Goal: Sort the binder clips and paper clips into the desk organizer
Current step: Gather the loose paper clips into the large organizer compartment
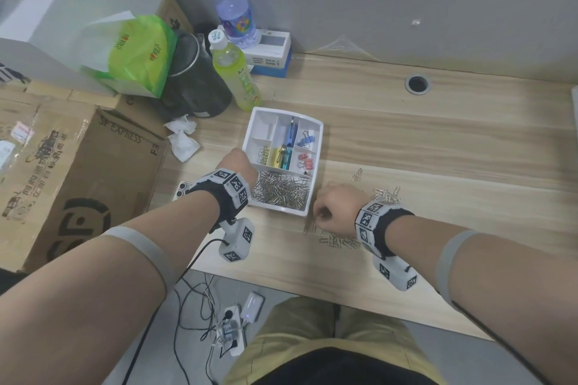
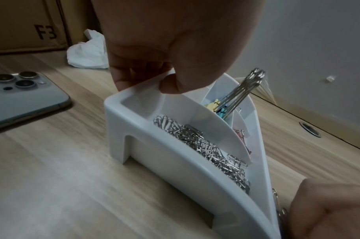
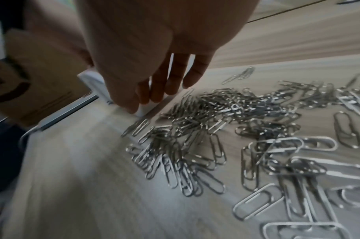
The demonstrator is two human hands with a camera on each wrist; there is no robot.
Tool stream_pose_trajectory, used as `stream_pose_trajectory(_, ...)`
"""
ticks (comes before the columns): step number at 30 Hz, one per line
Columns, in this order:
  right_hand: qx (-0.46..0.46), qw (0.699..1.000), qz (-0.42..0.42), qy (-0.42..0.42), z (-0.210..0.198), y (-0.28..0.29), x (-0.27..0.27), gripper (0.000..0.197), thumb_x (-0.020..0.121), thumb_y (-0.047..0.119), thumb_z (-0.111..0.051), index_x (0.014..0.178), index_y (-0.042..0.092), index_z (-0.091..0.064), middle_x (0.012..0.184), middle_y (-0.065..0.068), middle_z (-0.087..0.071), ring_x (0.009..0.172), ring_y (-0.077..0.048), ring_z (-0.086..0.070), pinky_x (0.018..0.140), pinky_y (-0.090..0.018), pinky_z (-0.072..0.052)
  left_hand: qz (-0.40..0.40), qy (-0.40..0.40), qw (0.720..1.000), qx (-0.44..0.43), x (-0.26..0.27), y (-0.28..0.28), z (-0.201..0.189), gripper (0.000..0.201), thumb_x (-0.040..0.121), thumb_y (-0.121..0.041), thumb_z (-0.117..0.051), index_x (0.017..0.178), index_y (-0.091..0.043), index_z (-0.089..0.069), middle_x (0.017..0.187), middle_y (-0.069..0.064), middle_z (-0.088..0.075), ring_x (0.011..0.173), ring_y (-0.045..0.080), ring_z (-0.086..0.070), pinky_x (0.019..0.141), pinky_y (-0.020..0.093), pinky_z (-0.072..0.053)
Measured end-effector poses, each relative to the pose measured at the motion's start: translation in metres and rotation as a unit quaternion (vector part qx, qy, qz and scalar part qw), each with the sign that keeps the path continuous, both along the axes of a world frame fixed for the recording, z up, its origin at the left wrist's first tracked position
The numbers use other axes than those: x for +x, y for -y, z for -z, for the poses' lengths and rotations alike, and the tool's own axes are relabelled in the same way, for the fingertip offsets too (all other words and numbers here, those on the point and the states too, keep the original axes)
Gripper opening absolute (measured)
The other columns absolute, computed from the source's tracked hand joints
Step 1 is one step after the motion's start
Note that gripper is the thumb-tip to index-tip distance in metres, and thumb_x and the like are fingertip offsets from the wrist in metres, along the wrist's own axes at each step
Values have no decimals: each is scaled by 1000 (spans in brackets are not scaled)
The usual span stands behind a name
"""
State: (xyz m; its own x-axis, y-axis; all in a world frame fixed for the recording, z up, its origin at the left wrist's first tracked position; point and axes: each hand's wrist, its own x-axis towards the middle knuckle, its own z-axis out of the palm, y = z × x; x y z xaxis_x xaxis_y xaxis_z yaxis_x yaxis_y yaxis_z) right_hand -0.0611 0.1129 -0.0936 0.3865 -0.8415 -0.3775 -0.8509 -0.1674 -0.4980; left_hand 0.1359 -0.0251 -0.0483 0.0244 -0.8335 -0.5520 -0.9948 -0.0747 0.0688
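Observation:
The white desk organizer stands mid-table. Its long front bin is full of silver paper clips. The bins behind hold blue binder clips, pink binder clips and yellow ones. My left hand pinches the organizer's left rim, thumb inside. My right hand sits at the front right corner, thumb and fingertips closing on the white corner. Loose paper clips lie on the table under and right of that hand.
More loose clips lie right of the organizer. A phone lies left of it, with crumpled tissue behind. A cardboard box, bottles and a dark pot crowd the back left. A cable hole is at the back right.

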Motion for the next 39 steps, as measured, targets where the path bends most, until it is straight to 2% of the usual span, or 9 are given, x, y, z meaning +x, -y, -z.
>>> stream_pose_trajectory(7, -13, 990, -136, -15, 8, -15, 23, 49, 76, 36, -58, 124, 27, -63, 117, 5, -56, 112, -18, -44, 95, -37, -37, -22, 13, 1000, 3, 11, 0, 3, 25, 92, -4, -46, 117, 0, -47, 113, 15, -60, 100, 30, -61, 78, 36, -49)
stream_pose_trajectory(10, -17, 988, -147, -34, 13, -22, 21, 45, 75, 37, -58, 118, 29, -64, 117, 6, -53, 112, -16, -43, 100, -40, -31, -27, 8, 1000, 8, 12, -1, 1, 24, 92, -5, -46, 116, -1, -46, 111, 15, -60, 99, 31, -61, 79, 38, -50)
stream_pose_trajectory(14, -36, 988, -136, -63, 14, -23, 9, 12, 75, 37, -60, 78, 28, -66, 92, 11, -56, 100, -15, -48, 83, -36, -34, -22, 10, 999, 21, 10, -2, 0, 25, 93, -4, -45, 118, 0, -45, 115, 15, -58, 104, 30, -60, 80, 36, -48)
stream_pose_trajectory(17, -25, 986, -136, -88, 10, -23, -8, 14, 75, 36, -60, 67, 25, -64, 85, 11, -59, 99, -15, -50, 86, -37, -38, -28, 12, 999, 25, 6, -2, 0, 25, 93, -3, -45, 118, -1, -45, 114, 15, -58, 103, 29, -60, 77, 34, -47)
stream_pose_trajectory(21, -45, 992, -84, -78, 3, -17, -21, 15, 73, 35, -56, 85, 27, -62, 99, 7, -56, 99, -20, -50, 82, -34, -36, 3, 28, 999, 18, 0, -4, -3, 19, 91, -6, -49, 106, 1, -58, 84, 10, -57, 102, 33, -63, 80, 36, -50)
stream_pose_trajectory(23, -49, 993, -60, -85, 3, -13, -21, 40, 73, 36, -58, 112, 25, -60, 123, 3, -52, 116, -21, -45, 94, -37, -36, 12, 29, 999, 17, -1, -3, -5, 9, 90, -7, -51, 88, -2, -57, 86, 14, -62, 96, 34, -65, 77, 37, -50)
stream_pose_trajectory(26, -24, 995, -40, -89, 5, -10, -17, 62, 75, 37, -60, 134, 21, -50, 145, -1, -40, 135, -21, -34, 110, -40, -27, -7, 18, 999, 39, -4, -1, -6, 8, 91, -4, -48, 98, -2, -51, 81, 9, -57, 76, 26, -57, 62, 31, -46)
stream_pose_trajectory(34, -49, 991, -68, -104, 3, -19, -32, 21, 80, 41, -52, 86, 26, -66, 97, 6, -54, 95, -18, -49, 90, -40, -39, -19, 10, 999, 38, -11, -1, -7, 20, 91, -1, -48, 73, -8, -43, 70, 5, -50, 61, 18, -48, 55, 27, -42)
stream_pose_trajectory(39, -56, 992, 83, -72, 1, -9, -54, 47, 82, 46, -50, 122, 23, -58, 123, 1, -55, 116, -20, -48, 98, -40, -39, -5, 13, 999, 44, -18, -3, -10, 20, 90, -4, -50, 71, -8, -45, 66, 4, -48, 55, 16, -45, 47, 23, -37)
